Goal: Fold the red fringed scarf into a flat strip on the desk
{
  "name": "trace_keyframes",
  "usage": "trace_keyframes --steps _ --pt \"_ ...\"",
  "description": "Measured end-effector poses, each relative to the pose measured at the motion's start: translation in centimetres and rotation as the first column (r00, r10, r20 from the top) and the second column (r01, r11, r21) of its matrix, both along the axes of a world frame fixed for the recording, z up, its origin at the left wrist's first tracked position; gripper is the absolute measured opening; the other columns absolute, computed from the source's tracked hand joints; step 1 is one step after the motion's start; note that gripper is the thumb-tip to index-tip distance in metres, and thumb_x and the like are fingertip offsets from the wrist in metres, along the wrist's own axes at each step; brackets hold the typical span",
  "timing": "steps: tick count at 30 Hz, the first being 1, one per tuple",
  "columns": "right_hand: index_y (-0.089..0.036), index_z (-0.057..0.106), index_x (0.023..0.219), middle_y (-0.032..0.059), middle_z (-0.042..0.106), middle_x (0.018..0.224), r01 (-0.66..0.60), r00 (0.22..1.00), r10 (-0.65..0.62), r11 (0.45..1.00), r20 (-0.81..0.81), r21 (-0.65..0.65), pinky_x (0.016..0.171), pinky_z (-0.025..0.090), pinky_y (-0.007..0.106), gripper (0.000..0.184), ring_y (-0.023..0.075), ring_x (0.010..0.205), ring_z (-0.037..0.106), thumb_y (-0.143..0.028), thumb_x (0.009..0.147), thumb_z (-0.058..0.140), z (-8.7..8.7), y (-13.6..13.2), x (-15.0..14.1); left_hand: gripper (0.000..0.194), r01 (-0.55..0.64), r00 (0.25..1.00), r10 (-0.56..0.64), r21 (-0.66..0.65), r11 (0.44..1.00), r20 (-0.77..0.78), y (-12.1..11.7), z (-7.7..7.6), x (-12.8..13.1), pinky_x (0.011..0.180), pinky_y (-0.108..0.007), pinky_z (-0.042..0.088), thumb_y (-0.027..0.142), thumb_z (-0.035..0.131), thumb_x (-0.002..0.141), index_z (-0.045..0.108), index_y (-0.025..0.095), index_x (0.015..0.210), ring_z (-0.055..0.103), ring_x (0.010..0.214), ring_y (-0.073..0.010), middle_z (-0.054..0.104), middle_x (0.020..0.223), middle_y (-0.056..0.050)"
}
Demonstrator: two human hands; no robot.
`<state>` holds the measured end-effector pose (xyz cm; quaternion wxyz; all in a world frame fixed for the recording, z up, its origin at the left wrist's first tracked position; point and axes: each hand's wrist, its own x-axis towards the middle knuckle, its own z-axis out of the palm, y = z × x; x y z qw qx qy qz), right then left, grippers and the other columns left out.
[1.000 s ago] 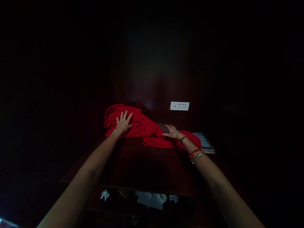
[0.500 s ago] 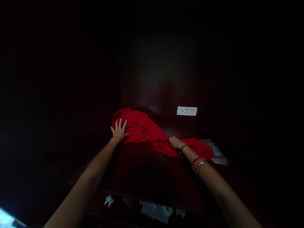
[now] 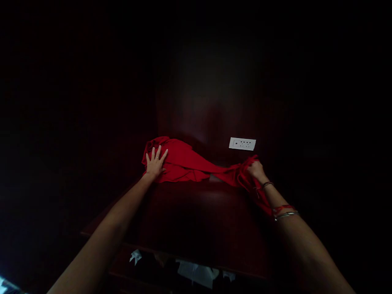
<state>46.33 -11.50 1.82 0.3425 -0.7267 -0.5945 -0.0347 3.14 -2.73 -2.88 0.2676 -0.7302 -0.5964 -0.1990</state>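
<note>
Cloth [image 3: 183, 157], red, lies along the dark surface [image 3: 196, 220]; left hand [image 3: 155, 165] spread flat on its bunched end, right hand [image 3: 256, 169] apparently clenched around its fringed part, dimly lit

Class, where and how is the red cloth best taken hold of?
Probably take the red cloth at its narrow stretch between the left hand and right hand, coming from above on the near side: there it gathers into a slim band, whereas the left part spreads wide.
</note>
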Motion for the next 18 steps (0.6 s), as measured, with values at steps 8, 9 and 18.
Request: trace_keyframes --steps 8,9,18 --pt "-0.017 0.026 0.129 0.0128 0.025 0.134 -0.306 0.927 0.334 0.936 0.169 -0.173 0.095 0.02 0.046 0.067 0.0271 0.121 0.02 -0.036 0.07 0.053 -4.4 4.3 -16.5 0.096 -0.059 0.998 0.061 -0.05 0.997 0.027 -0.3 -0.1 -0.3 0.093 -0.058 0.012 0.039 0.066 0.06 0.004 0.026 0.133 -0.01 0.124 -0.0326 -0.01 0.138 -0.006" --pt "-0.018 0.023 0.13 0.0134 0.022 0.135 -0.29 0.937 0.319 0.937 0.143 -0.195 0.095 0.016 0.05 0.071 0.0286 0.122 0.017 -0.033 0.069 0.055 -4.8 4.7 -17.8 0.096 -0.068 0.997 0.069 -0.058 0.996 0.023 -0.4 -0.1 -0.3 0.093 -0.058 0.012 0.039 0.065 0.06 0.004 0.026 0.133 -0.009 0.124 -0.0326 -0.01 0.139 -0.006" --pt "-0.016 0.065 0.081 0.0072 0.064 0.088 -0.399 0.876 0.379 0.917 -0.299 -0.006 0.081 0.038 0.031 0.019 0.02 0.089 0.055 -0.014 0.067 0.053 -4.3 6.5 -14.8 0.096 -0.114 0.993 0.114 -0.03 0.993 -0.001 -0.3 0.3 -0.9 0.094 -0.058 0.009 0.04 0.067 0.058 0.008 0.026 0.133 -0.01 0.124 -0.0321 -0.008 0.139 -0.007"
